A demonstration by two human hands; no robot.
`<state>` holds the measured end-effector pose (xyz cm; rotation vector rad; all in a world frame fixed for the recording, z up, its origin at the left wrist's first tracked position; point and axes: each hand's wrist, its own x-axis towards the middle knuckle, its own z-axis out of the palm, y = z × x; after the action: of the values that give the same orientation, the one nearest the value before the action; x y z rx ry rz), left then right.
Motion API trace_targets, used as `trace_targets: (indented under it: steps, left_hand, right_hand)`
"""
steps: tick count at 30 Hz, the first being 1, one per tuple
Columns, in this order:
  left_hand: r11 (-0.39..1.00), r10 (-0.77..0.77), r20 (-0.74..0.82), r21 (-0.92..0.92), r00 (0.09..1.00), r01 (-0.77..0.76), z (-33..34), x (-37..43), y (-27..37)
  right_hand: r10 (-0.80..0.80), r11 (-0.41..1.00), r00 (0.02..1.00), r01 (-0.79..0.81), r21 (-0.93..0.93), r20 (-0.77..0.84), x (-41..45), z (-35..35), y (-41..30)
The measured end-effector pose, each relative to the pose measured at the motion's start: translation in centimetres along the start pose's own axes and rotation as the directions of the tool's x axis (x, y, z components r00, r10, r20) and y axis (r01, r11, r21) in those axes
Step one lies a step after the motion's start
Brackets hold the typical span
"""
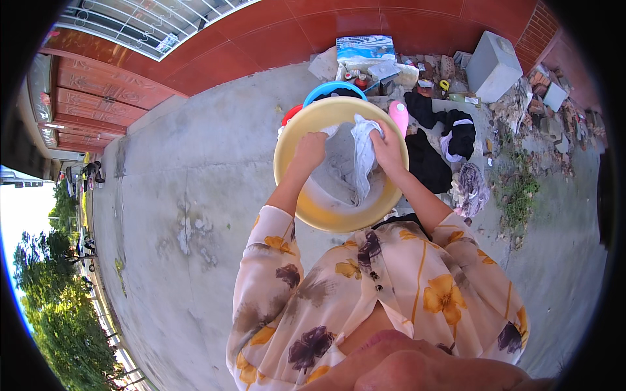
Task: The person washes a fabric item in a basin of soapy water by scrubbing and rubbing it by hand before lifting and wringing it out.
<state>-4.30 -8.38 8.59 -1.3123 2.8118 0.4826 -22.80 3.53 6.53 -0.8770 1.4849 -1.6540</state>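
Observation:
A yellow plastic basin (337,221) stands in front of me with cloudy grey water (332,166) in it. Over the water, my right hand (388,146) grips a wet, pale cloth (364,159), which hangs down in folds to the water. Across the basin, my left hand (311,149) has its fingers closed on a whitish bit of cloth near the far wall. Whether both hands hold the same piece cannot be seen. A pink bottle (398,116) with a white cap is just beyond the basin's right rim.
Behind the basin is a blue tub (313,94) with dark cloth inside, beside a red rim (292,114). Black garments (428,163) and a striped cloth (473,188) lie to the right. A printed box (366,49), a grey block (494,67) and rubble line the red wall (337,24).

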Motion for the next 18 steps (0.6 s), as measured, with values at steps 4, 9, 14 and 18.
trace_targets:
  steps: [4,9,14,18]
  left_hand:
    - [0.998,0.023,-0.026,0.062,0.999,-0.021,-0.5,-1.5,2.1]
    - [0.994,0.071,-0.143,-0.073,0.987,-0.082,0.3,-4.7,0.0]
    - [0.958,-0.029,-0.215,-0.285,0.976,-0.034,-0.2,-7.1,0.6]
    - [0.972,-0.010,-0.271,-0.229,0.962,-0.054,0.2,-7.7,-0.2]
  right_hand:
    - [-0.394,0.876,0.861,0.458,-0.153,0.323,0.9,3.9,-0.4]
    - [-0.536,0.530,0.593,0.790,-0.307,0.601,0.8,4.6,0.3]
    - [-0.374,0.497,0.547,0.800,-0.336,0.749,2.6,3.7,2.4]
    - [-0.475,0.566,0.568,0.782,-0.261,0.672,-0.5,6.1,1.4]
